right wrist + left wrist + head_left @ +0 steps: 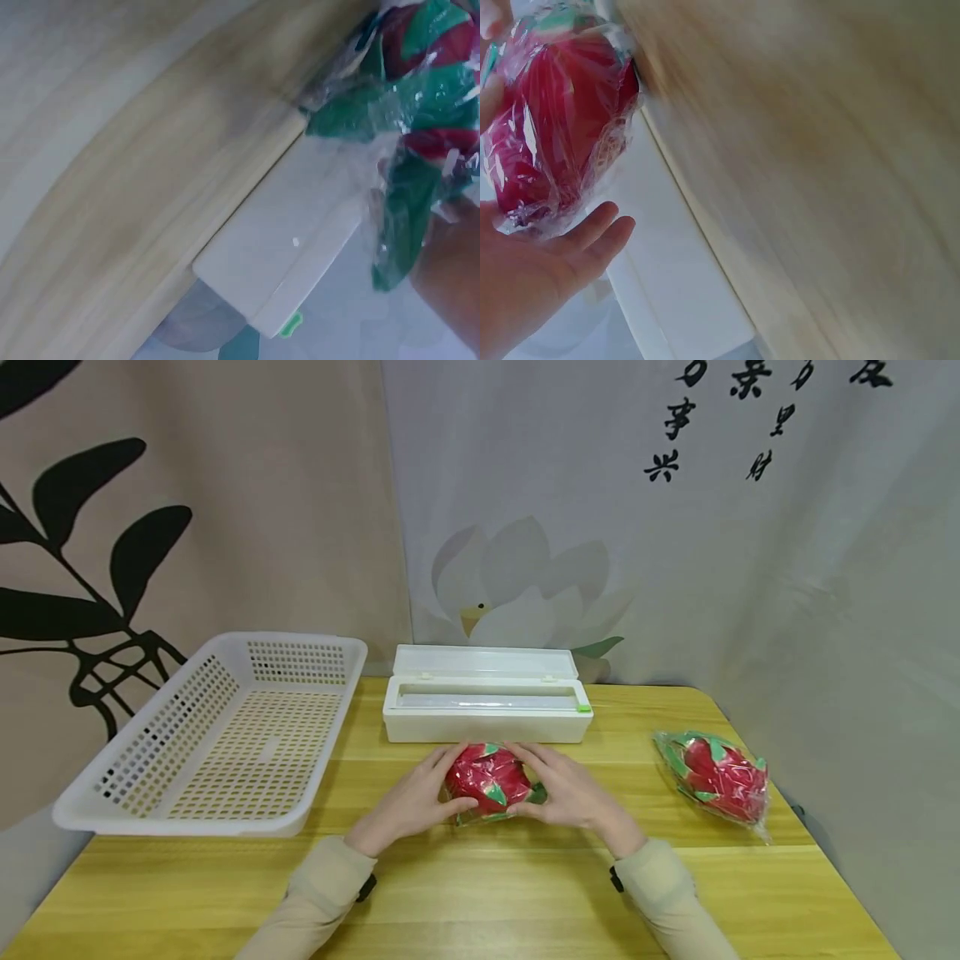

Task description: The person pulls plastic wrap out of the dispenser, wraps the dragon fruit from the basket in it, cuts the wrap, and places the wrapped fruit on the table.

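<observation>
A red dragon fruit with green scales (491, 777), wrapped in clear film, is between both hands over the middle of the wooden table. My left hand (412, 802) grips its left side, with the thumb in front and fingers at the back. On the opposite side, my right hand (570, 797) holds it the same way. The left wrist view shows the wrapped red fruit (562, 120) above the left hand (540, 277). In the right wrist view, film-covered green scales (405, 217) partly hide the right hand (450, 270).
Just behind the hands stands a white cling film dispenser (483, 725) with its lid raised. To the left is a white perforated basket (187, 825). Another wrapped dragon fruit (720, 777) lies near the right edge of the table (487, 902). Printed curtains hang behind.
</observation>
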Action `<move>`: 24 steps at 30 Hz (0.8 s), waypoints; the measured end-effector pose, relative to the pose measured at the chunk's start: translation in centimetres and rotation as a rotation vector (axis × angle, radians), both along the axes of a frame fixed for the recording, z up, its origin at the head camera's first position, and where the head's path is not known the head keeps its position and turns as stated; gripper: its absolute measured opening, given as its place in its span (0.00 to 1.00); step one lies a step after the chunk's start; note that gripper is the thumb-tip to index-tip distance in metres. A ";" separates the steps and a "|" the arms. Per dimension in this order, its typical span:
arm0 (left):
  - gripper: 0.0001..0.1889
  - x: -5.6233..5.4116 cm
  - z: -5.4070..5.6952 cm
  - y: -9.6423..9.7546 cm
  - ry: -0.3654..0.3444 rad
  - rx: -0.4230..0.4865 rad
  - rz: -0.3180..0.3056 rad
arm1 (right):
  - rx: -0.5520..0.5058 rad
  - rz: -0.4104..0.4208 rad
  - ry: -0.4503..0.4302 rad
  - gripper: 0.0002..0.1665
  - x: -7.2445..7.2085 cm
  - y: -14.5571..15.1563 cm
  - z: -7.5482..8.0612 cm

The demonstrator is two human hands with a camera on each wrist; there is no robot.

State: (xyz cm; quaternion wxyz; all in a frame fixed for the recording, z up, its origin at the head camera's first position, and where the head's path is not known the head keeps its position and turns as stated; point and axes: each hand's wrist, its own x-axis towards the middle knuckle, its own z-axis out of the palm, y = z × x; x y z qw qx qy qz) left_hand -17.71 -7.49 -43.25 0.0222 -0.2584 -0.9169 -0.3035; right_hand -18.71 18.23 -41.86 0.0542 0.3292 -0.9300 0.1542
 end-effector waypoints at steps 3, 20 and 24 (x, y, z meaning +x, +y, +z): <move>0.43 -0.1 -0.2 0.0 -0.001 0.002 0.009 | 0.011 -0.001 0.039 0.59 0.0 -0.5 -0.2; 0.40 -0.3 0.0 0.0 0.020 -0.020 0.043 | -0.017 0.011 0.070 0.54 -0.7 -0.7 -0.4; 0.39 -0.2 0.0 0.0 0.003 -0.026 0.051 | -0.037 0.024 0.001 0.53 -0.8 -0.4 0.1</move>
